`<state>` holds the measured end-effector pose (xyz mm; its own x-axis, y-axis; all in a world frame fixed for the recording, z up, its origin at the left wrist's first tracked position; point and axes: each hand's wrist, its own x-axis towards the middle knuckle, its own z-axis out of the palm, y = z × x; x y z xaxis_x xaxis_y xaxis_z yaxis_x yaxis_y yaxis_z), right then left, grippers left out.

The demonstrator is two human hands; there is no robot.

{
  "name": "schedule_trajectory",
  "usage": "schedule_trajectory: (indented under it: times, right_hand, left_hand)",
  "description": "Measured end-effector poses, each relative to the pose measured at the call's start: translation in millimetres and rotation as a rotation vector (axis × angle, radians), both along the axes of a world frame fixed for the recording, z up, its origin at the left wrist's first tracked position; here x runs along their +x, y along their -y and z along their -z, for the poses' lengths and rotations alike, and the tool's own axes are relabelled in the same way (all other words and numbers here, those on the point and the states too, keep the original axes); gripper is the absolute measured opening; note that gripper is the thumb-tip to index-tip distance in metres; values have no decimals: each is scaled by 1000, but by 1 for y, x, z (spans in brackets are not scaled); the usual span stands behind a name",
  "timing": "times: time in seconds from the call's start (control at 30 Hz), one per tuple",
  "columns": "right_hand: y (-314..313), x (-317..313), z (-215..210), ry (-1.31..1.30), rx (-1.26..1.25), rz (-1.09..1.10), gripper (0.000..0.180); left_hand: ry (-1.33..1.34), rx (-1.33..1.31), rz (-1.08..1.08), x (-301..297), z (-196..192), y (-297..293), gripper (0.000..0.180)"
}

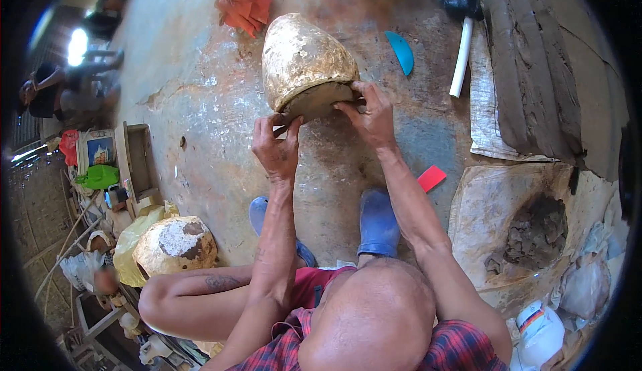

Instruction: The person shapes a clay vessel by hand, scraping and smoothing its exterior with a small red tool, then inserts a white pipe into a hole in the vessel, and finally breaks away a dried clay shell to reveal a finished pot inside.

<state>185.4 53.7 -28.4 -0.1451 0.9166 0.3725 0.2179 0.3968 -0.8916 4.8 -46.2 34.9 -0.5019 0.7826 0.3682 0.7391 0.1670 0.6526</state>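
Note:
A rounded, mottled cream-and-brown mould [304,56] lies tilted on the floor in front of me, its open end facing me. Grey-brown wet clay [315,101] shows inside its rim. At the left side of that rim, my left hand [275,149] is closed in a pinch, thumb and fingers on the clay edge. My right hand [372,118] pinches the right side of the same edge, its thumb toward the clay and its fingers at the mould's lip. The inside of the mould is mostly hidden from view.
A teal half-round scraper [401,53], a white pipe [461,58] and a crumpled red-orange sheet [243,4] lie beyond. Long clay slabs [535,70] and a cloth [476,204] bearing clay lumps are right. A red scraper [432,178] lies nearer; another mould [175,245] sits left.

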Motion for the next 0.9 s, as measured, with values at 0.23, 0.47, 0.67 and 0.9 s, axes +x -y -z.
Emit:
schedule_trajectory:
  times: [0.23, 0.47, 0.67, 0.9]
  right_hand:
    - [-12, 12, -13, 24, -64, 95, 67]
    - [-41, 26, 2, -119, -143, -175, 79]
    - [-47, 23, 2, -161, -200, -194, 74]
    - [-50, 29, -10, 83, 23, -187, 69]
  left_hand:
    - [-287, 3, 147, -13, -19, -19, 105]
    - [-118, -144, 338, -28, -16, -26, 94]
    - [-108, -93, 345, -38, -4, -28, 95]
    - [16, -118, 378, -42, -12, -30, 84]
